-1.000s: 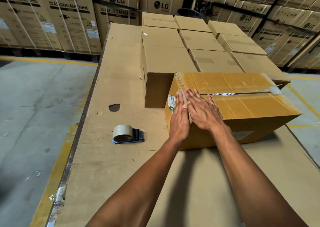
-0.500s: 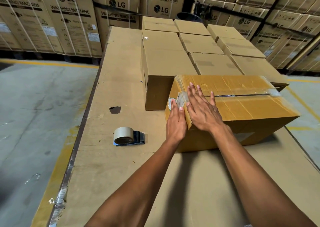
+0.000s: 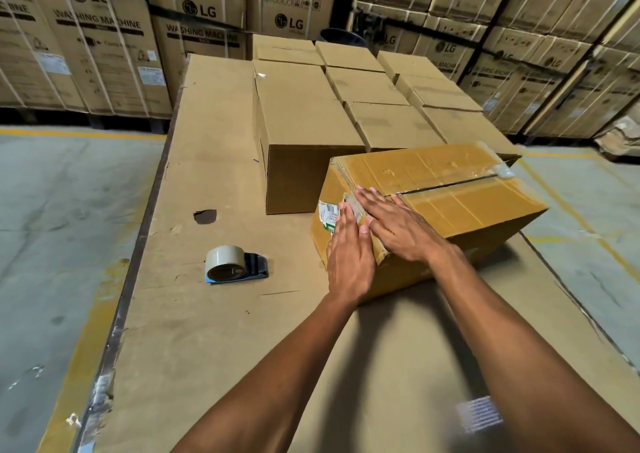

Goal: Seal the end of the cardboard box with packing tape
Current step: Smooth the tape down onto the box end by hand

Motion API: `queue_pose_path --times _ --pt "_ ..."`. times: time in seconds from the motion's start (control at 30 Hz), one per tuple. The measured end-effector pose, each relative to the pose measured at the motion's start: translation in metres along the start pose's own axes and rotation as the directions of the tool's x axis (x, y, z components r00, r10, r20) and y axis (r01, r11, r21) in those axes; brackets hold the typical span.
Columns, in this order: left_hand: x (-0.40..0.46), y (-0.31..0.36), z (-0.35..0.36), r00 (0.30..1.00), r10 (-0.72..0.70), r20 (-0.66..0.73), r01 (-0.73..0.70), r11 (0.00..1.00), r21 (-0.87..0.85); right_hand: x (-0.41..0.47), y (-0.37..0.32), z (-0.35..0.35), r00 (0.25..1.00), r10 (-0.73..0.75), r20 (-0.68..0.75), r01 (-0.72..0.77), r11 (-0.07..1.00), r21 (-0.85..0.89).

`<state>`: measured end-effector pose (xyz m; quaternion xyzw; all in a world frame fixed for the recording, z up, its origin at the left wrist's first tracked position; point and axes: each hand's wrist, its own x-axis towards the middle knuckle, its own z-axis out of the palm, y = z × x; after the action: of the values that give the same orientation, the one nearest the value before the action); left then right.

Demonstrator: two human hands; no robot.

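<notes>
A yellow-brown cardboard box (image 3: 457, 203) lies on the cardboard-covered work surface (image 3: 214, 331), its top seam a dark slit with clear tape at both ends. My left hand (image 3: 349, 255) lies flat with fingers together against the box's near-left end, beside a white and green label (image 3: 327, 215). My right hand (image 3: 398, 225) presses flat on the top near that same corner, over the strip of clear tape that wraps the edge. Neither hand holds anything. A roll of tan packing tape in a blue dispenser (image 3: 232, 265) rests on the surface, left of the box.
Several closed plain boxes (image 3: 304, 120) stand in rows just behind the taped box. A dark hole (image 3: 205, 216) breaks the surface at left. Stacked washing machine cartons (image 3: 104, 44) line the back. Concrete floor with yellow lines lies beyond the surface's left edge (image 3: 138, 231).
Both hands have slid a little toward me along the box's left corner, rubbing over the tape. The camera has tilted, so the box sits lower and more to the right in view.
</notes>
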<state>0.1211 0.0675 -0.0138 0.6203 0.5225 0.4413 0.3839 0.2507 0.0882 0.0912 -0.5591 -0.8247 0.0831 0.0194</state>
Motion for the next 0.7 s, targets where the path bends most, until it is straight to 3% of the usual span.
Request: queue_pose_path --times 0.23,0.4,0.57,0.7 --pt "-0.050 0.011 0.012 0.997 0.055 0.044 -0.059 0.994 0.092 -0.050 -0.006 -0.007 0.999 0.041 0.006 -0.041 0.999 0.020" --pt "-0.043 0.030 0.019 0.997 0.043 -0.059 -0.044 0.999 -0.021 -0.053 -0.021 -0.008 0.997 0.076 -0.028 -0.074 0.996 0.051" --pt "-0.036 0.024 0.032 0.998 0.061 -0.026 -0.062 0.996 -0.062 -0.056 -0.005 -0.006 0.993 0.108 0.042 -0.109 0.994 0.012" --pt "-0.038 0.013 0.040 0.998 0.045 0.036 -0.043 0.998 -0.049 -0.057 0.002 0.001 0.987 0.163 0.002 -0.163 0.986 -0.019"
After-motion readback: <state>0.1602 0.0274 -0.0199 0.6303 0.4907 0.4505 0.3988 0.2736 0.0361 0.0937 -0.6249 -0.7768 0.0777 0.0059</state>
